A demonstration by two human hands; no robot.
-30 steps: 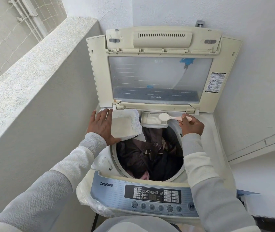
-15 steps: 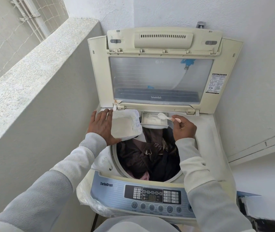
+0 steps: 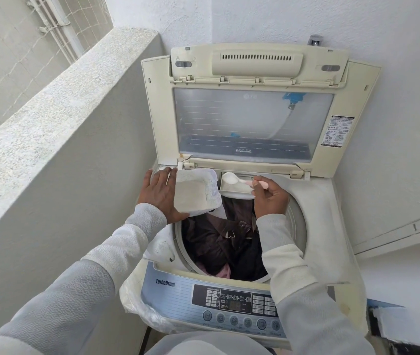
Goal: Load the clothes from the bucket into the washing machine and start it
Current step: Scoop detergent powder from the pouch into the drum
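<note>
Clothes (image 3: pixel 224 242) in washing machine (image 3: pixel 332 226) drum. Step: dosing detergent. Left hand (image 3: pixel 161 194) grips open detergent pouch (image 3: pixel 196 192); right hand (image 3: pixel 270 198) pinches heaped scoop (image 3: pixel 239 180) over dispenser tray (image 3: pixel 237 193). Next, likely: tip scoop, shut lid (image 3: pixel 252 119), hit start on control panel (image 3: pixel 234 302).

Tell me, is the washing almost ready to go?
Nearly. Done: dark clothes already lie in the drum. Happening now: the left hand holds the tub of soap powder, and the right hand holds a heaped spoon over the little soap drawer. Left to do: tip the powder in, shut the lid, which stands open, and press the buttons on the panel to start.
</note>
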